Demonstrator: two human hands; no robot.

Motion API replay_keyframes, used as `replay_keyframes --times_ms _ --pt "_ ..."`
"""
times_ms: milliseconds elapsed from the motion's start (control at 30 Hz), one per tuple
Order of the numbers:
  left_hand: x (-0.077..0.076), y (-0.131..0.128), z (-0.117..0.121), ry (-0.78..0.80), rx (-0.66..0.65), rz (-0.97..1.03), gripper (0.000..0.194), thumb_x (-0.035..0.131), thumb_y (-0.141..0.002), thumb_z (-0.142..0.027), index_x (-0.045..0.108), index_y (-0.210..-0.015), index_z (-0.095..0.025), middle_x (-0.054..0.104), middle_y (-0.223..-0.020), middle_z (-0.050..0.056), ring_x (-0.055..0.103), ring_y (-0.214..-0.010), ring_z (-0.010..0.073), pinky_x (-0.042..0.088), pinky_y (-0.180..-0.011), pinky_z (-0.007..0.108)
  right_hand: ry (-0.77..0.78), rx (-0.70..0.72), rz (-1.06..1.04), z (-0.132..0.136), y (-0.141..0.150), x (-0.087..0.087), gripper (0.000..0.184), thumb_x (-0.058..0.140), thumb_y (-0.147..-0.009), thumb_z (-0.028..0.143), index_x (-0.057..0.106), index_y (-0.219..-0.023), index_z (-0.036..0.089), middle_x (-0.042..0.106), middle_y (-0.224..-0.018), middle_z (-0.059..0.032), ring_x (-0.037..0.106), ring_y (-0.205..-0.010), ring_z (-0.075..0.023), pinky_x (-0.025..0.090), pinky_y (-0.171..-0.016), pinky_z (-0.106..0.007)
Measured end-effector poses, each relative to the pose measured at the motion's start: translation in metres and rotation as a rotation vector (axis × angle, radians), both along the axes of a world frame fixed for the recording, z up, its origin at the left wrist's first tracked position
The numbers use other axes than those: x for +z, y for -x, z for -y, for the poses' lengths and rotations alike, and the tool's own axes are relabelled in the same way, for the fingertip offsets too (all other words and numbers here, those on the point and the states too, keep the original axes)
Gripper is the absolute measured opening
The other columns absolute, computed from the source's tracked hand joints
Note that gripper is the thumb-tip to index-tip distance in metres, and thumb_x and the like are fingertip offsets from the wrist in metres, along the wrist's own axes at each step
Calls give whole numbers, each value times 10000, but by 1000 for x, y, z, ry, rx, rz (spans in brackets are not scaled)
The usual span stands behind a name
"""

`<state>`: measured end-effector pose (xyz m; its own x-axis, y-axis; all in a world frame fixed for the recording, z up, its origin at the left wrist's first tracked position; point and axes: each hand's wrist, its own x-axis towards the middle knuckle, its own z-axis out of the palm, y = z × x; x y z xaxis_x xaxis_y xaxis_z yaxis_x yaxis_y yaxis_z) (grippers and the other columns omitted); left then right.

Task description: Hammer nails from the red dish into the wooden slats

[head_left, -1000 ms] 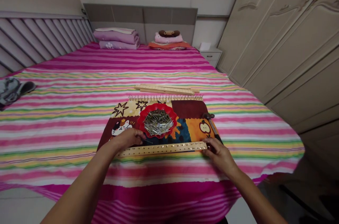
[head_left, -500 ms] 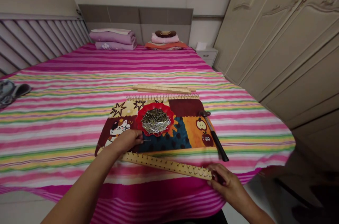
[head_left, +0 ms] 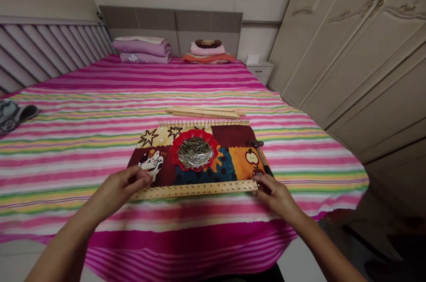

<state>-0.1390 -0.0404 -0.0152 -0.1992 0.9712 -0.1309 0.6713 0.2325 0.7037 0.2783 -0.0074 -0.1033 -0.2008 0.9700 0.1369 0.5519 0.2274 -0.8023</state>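
A pale wooden strip [head_left: 199, 189] with rows of holes and nails standing in part of them lies along the near edge of the patterned mat [head_left: 229, 135]. My right hand [head_left: 274, 195] grips its right end. Over the strip's left end is my left hand [head_left: 123, 186], its fingers pinched together; whatever is between them is too small to make out. Beyond the strip, a red scalloped bowl [head_left: 174, 154] on the mat holds a heap of nails [head_left: 196, 153]. A hammer [head_left: 262, 156] lies at the mat's right edge, its handle partly hidden behind my right hand.
Behind the mat lies another strip [head_left: 233, 123] bristling with upright nails, with more wooden strips [head_left: 203, 112] past it. Everything rests on a striped bedspread [head_left: 83, 140]. Folded bedding [head_left: 143, 49] sits by the headboard; a wardrobe [head_left: 353, 64] stands at right.
The strip's right end has swung away from me, so it now lies nearly level, and my right hand moved with it. My left hand, earlier pinching a nail near the bowl, has shifted left.
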Motion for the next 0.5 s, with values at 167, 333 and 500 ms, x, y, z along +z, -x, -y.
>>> replay_keyframes --times_ms 167,333,500 --pt "-28 18 62 -27 214 305 352 703 -576 -550 649 -701 -226 649 -719 10 579 -734 184 469 -688 266 40 13 -24 -24 9 -12 261 644 -664 285 694 -916 237 619 -772 -13 587 -704 -187 475 -658 -293" --pt "-73 7 104 5 364 613 335 769 -542 -489 660 -635 -186 623 -627 6 555 -623 143 464 -605 244 82 -19 -46 -26 7 -18 278 671 -634 302 714 -897 224 584 -726 -1 547 -651 -165 456 -584 -263" --pt "-89 -9 118 52 472 859 336 837 -489 -361 707 -754 -200 676 -718 8 591 -660 131 480 -623 224 126 -50 -92 -25 -1 -16 301 706 -601 347 725 -870 214 551 -647 13 517 -586 -149 440 -534 -255"
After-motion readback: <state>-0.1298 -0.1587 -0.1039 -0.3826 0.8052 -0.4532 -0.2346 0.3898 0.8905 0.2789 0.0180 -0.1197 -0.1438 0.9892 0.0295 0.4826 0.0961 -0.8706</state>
